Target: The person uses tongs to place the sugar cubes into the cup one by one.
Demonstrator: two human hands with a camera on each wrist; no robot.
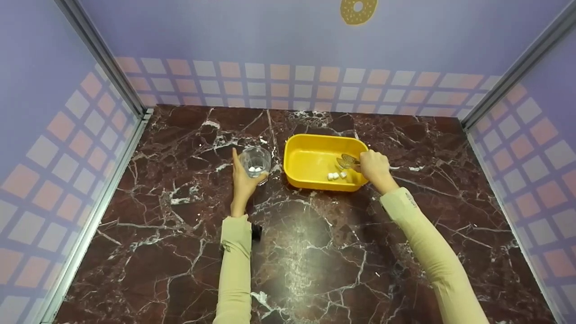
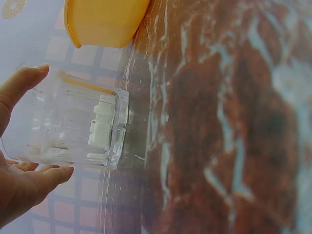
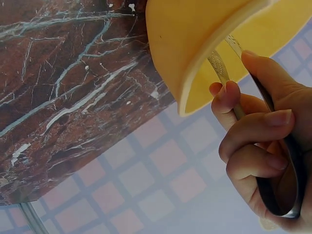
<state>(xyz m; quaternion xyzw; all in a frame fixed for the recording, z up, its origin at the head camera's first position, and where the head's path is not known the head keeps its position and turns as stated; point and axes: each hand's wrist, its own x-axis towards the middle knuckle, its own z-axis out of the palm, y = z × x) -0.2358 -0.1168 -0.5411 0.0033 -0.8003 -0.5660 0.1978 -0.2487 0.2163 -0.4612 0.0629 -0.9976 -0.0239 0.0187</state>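
My left hand [image 1: 244,183] holds a clear glass [image 2: 73,122] that stands on the table, its thumb on one side and fingers on the other. Several small white cubes [image 2: 101,127] lie at the bottom of the glass. To the right of it is a yellow tub [image 1: 310,155]. Gripped by my right hand [image 1: 375,168] at the tub's right rim are metal tongs [image 1: 347,160], their bent end [image 3: 295,161] inside the palm. The tong tips reach into the tub, apart, with nothing seen between them. Close below the tips, a few white cubes [image 1: 333,176] rest on the tub floor.
A dark red marbled tabletop [image 1: 180,252] with white veins lies under everything. Purple panels with pink and white squares [image 1: 254,71] rise at the back and both sides, joined by metal corner posts [image 1: 108,58].
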